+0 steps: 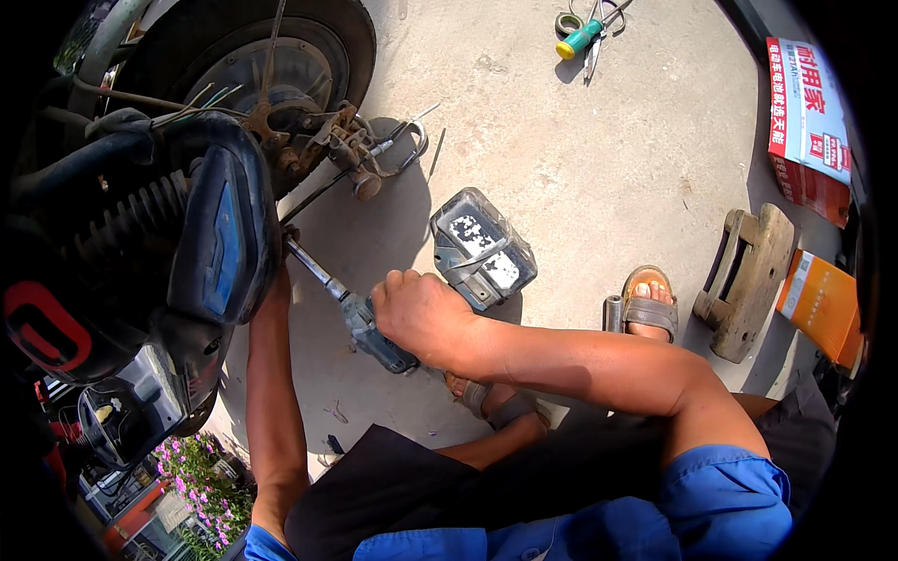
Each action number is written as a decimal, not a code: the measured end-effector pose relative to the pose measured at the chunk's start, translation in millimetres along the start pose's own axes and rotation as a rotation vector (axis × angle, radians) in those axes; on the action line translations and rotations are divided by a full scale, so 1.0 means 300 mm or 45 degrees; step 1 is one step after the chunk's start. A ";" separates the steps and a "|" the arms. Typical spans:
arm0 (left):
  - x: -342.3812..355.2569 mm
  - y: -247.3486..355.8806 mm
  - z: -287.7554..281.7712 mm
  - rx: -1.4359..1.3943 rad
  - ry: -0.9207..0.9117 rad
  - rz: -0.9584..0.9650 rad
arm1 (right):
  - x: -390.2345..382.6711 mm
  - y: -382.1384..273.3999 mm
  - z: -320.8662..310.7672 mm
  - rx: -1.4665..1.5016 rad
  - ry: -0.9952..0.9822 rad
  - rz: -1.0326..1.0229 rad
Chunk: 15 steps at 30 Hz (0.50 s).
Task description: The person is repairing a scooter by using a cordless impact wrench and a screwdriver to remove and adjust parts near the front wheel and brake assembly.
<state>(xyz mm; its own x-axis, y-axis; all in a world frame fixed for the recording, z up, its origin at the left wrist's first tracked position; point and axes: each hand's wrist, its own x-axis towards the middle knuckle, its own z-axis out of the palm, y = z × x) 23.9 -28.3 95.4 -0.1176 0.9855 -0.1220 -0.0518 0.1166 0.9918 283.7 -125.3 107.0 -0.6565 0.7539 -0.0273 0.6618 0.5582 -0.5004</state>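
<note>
My right hand (426,318) is closed around the handle of a cordless impact wrench (360,327). Its large dark battery pack (458,271) with worn white patches juts out past my fist. A long silver socket (318,268) runs from the wrench's nose to the underside of an electric scooter (220,224). My left arm reaches up beside the scooter body. Only a little of my left hand (285,251) shows at the socket's far end, and its fingers are hidden there. Above it are a rusty brake linkage (346,154) and the scooter's wheel (281,65).
Scissors (592,65) and a green-and-yellow screwdriver (580,39) lie on the concrete at the top. Toward the right are a wooden stool (748,280), a red-and-white box (809,122) and an orange box (823,309). My sandaled feet flank the work. Pink flowers (201,481) grow at lower left.
</note>
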 end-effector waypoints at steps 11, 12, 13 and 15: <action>-0.031 0.018 0.057 0.107 -0.039 0.046 | -0.118 0.192 -0.008 0.203 -0.033 -0.003; -0.023 0.022 0.048 0.093 -0.036 0.066 | -0.135 0.229 -0.032 0.159 -0.074 -0.007; -0.006 0.014 0.031 0.078 -0.029 0.087 | -0.157 0.268 -0.052 0.089 -0.131 -0.026; 0.013 0.012 -0.003 0.076 -0.010 0.121 | -0.201 0.351 -0.080 -0.044 -0.246 -0.088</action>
<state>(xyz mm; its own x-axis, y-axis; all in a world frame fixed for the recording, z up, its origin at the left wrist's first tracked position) 22.3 -24.2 98.6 -0.1115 0.9934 -0.0271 0.0187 0.0293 0.9994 401.7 -103.6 76.6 -0.7555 0.6349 -0.1614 0.6229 0.6200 -0.4770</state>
